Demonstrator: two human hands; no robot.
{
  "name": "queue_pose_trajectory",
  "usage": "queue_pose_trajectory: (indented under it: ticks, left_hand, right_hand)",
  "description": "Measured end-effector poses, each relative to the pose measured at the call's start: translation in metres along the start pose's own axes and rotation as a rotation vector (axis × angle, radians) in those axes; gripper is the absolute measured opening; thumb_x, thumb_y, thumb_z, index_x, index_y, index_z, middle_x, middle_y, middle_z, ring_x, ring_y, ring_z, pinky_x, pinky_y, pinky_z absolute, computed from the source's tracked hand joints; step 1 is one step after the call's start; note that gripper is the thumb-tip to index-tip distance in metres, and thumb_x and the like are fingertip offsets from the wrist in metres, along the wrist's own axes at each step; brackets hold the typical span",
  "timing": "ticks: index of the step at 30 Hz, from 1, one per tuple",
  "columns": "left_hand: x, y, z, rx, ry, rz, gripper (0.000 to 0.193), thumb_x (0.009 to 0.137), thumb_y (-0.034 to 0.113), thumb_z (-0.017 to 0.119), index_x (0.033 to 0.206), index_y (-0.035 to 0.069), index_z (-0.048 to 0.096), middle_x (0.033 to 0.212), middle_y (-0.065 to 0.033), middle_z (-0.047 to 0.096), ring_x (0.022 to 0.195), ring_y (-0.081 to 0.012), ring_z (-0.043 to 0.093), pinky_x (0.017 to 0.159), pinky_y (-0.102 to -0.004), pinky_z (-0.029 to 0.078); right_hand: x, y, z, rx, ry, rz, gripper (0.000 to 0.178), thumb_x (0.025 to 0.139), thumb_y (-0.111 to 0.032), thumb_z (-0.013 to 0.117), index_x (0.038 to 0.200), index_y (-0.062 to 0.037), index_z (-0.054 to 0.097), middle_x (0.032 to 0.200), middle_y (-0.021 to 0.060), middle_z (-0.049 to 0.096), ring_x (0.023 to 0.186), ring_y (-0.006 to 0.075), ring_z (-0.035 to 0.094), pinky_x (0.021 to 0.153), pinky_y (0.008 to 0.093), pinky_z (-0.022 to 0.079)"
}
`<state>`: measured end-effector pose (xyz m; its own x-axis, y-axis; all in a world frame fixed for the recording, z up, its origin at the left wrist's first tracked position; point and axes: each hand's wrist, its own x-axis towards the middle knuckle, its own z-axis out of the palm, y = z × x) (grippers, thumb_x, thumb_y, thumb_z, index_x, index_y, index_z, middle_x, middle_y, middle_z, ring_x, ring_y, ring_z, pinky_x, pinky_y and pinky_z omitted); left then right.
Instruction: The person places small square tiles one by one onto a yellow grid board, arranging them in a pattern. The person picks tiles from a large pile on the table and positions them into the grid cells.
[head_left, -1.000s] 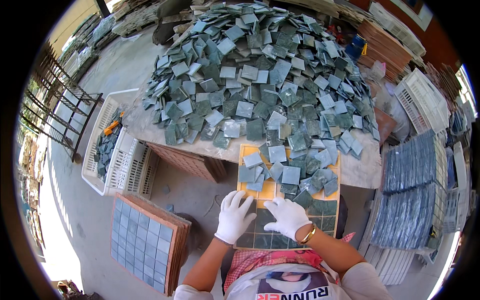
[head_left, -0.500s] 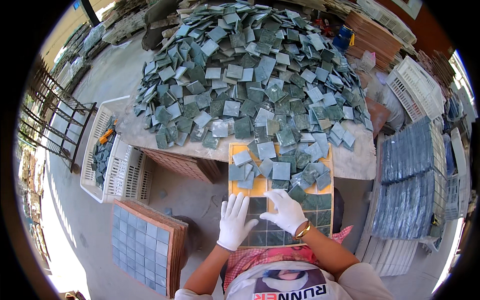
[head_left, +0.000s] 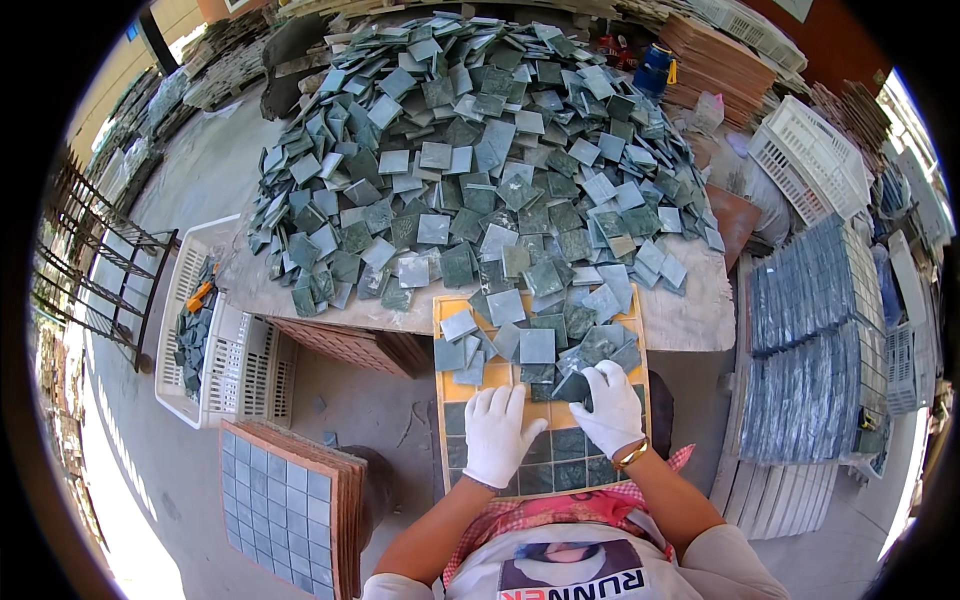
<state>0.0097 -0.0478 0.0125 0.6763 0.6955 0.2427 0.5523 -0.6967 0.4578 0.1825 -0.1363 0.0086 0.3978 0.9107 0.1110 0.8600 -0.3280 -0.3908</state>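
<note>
Yel. tray pt. hidden behind L/R hands

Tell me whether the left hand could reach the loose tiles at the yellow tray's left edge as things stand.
Probably yes: the left hand appears empty, and the loose tiles lie just ahead of it on the yellow tray, with nothing visible standing between.

The tile heap lies on the table behind the tray, crate left, stacked panels right.
</note>
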Motion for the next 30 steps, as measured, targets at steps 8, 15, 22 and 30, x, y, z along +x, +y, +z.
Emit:
queue_pose_trajectory:
  ticks: [8, 15, 22, 30]
  left_hand:
    - [0.03, -0.021, 0.027, 0.045, 0.026, 0.076, 0.032, 0.072, 0.034, 0.074, 0.085, 0.01, 0.057, 0.072, -0.0062, 0.057, 0.073, -0.0276, 0.057, 0.064, -0.0392, 0.045]
    - [0.06, -0.034, 0.011, 0.01, -0.02, 0.157, 0.012, 0.08, 0.02, 0.067, 0.084, 0.011, 0.06, 0.074, -0.0081, 0.062, 0.076, -0.0287, 0.06, 0.065, -0.0409, 0.047]
    - [0.043, -0.032, 0.007, -0.157, 0.016, 0.154, 0.013, 0.079, 0.016, 0.067, 0.088, 0.008, 0.063, 0.083, -0.0072, 0.064, 0.08, -0.0282, 0.059, 0.072, -0.0405, 0.047]
    - [0.009, -0.021, 0.0, -0.064, 0.169, 0.213, 0.022, 0.071, 0.013, 0.073, 0.091, 0.009, 0.065, 0.088, -0.0045, 0.064, 0.077, -0.0258, 0.061, 0.067, -0.0359, 0.05]
  right_hand:
    - [-0.02, -0.004, -0.027, 0.106, -0.36, -0.205, 0.056, 0.073, -0.022, 0.068, 0.122, -0.0023, 0.047, 0.113, 0.0188, 0.053, 0.104, 0.0354, 0.056, 0.087, 0.0426, 0.049]
    - [-0.012, -0.033, 0.002, 0.191, -0.366, -0.203, 0.053, 0.074, -0.015, 0.067, 0.121, -0.0005, 0.048, 0.114, 0.0183, 0.047, 0.1, 0.0356, 0.057, 0.084, 0.0424, 0.051]
    - [-0.009, -0.032, 0.013, 0.158, -0.327, -0.235, 0.038, 0.078, -0.012, 0.066, 0.114, -0.0043, 0.057, 0.114, 0.0136, 0.05, 0.098, 0.0324, 0.058, 0.081, 0.041, 0.052]
    - [-0.007, -0.022, -0.006, 0.519, -0.198, 0.108, 0.033, 0.082, -0.021, 0.069, 0.11, -0.0056, 0.06, 0.098, 0.0123, 0.063, 0.078, 0.0255, 0.065, 0.07, 0.0348, 0.053]
